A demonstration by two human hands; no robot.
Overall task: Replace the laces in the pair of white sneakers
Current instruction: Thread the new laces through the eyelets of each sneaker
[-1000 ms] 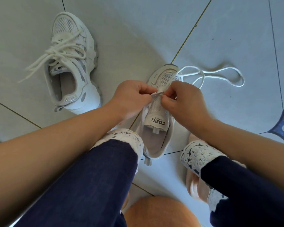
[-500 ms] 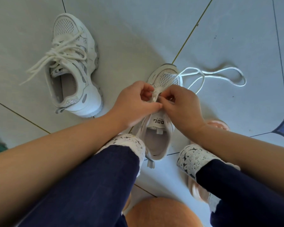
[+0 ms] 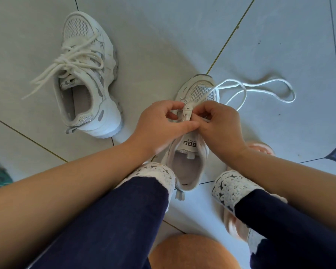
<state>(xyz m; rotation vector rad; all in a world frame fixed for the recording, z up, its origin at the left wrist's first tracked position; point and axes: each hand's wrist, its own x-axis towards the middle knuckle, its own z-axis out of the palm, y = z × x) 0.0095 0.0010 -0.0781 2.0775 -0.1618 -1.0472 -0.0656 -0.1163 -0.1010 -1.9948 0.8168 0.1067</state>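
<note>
The two hands meet over the middle of the near sneaker [image 3: 187, 167], left hand [image 3: 163, 123] and right hand [image 3: 220, 124] touching, both pinching at its lacing. Its toe lies beyond them, its heel on the person's side, between the two legs. From the toe a loose lace [image 3: 260, 90] trails over the floor [image 3: 163, 35], beyond and right of the right hand. The other sneaker [image 3: 85, 74] stands well left of the left hand and farther out.

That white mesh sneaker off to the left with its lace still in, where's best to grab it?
Likely the heel collar of the laced white mesh sneaker, coming from above on the near side: it sits on its sole, mouth open, heel toward the person, so that rim is easy to hook. Its cream lace ends trail leftward.
</note>
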